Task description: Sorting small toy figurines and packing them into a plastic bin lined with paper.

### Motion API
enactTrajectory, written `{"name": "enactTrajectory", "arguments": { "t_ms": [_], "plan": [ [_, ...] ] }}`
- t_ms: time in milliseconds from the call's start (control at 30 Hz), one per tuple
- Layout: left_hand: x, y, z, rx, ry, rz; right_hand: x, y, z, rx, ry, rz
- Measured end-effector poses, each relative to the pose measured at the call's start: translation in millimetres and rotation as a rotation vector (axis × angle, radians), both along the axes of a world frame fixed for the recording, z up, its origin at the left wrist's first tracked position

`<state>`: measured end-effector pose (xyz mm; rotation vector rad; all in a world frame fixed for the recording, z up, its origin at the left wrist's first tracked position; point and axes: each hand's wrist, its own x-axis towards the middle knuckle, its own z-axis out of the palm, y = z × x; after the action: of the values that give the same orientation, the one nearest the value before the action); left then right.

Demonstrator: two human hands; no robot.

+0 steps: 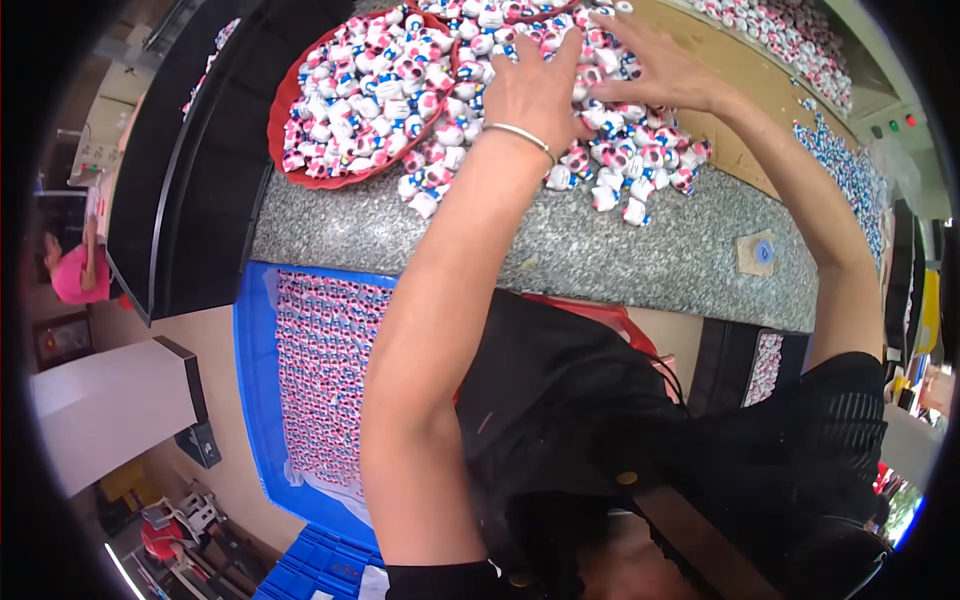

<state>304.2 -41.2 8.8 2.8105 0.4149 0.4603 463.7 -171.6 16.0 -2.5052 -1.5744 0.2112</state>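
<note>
A heap of small white, pink and blue figurines [645,160] lies loose on a speckled grey stone counter [620,250]. My left hand [535,88], with a bangle at the wrist, rests over the heap, its fingers spread and touching the pieces. From the right my right hand [665,72] reaches over the same heap, fingers apart and thumb stretched toward the left hand. No figurine is visibly gripped in either. To the left stands a red scalloped basket [283,125] full of the same figurines. Another red rim shows behind my left hand.
Below the counter's left part sits a blue crate [262,400] with figurines in tidy rows. Brown cardboard [745,150] lies at the right, with more pieces beyond it. A black panel [190,160] borders the counter's left end. A person in pink [82,272] is farther left.
</note>
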Motion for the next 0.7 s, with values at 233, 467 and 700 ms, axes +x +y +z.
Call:
{"name": "enactTrajectory", "arguments": {
  "t_ms": [233, 467, 700],
  "plan": [
    [16.3, -6.1, -3.7, -0.009, -0.511, -0.043, -15.9, 32.8, 24.2, -0.052, 0.206, -0.029],
    [68.3, 7.3, 17.8, -0.454, -0.043, 0.068, 37.7, 32.2, -34.8, 0.776, 0.569, 0.44],
    [92.8, -1.8, 30.9, -0.475, -0.327, 0.024, -3.1, 38.7, 23.5, 0.794, 1.568, -0.594]
  ]
}}
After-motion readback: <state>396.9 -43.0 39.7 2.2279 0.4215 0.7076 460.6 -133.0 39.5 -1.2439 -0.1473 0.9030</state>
